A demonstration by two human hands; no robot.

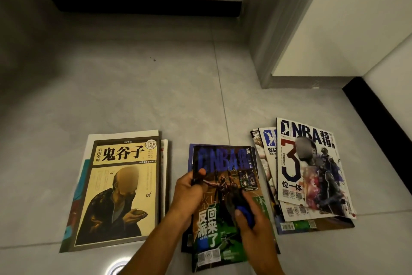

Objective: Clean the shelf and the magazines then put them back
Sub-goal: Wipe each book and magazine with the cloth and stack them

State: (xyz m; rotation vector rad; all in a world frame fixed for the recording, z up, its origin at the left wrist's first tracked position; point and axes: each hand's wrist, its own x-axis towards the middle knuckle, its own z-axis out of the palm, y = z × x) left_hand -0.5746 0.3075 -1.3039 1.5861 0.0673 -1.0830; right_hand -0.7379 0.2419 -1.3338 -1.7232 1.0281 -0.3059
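The dark NBA magazine (225, 196) lies on the floor (133, 96) atop the middle pile. The left hand (189, 190) pinches its left edge; the right hand (252, 219) grips a blue cloth (245, 214) pressed to the cover. Thin, floppy and glossy, it looks likely to slide, so hold near the spine.

Single head-worn wide-angle view, looking forward and steeply down at the grey tiled floor (133, 87), close above it; dark-covered glossy NBA magazine (225, 203) sits low centre, wall's black skirting strip (145, 5) far beyond it at the top edge
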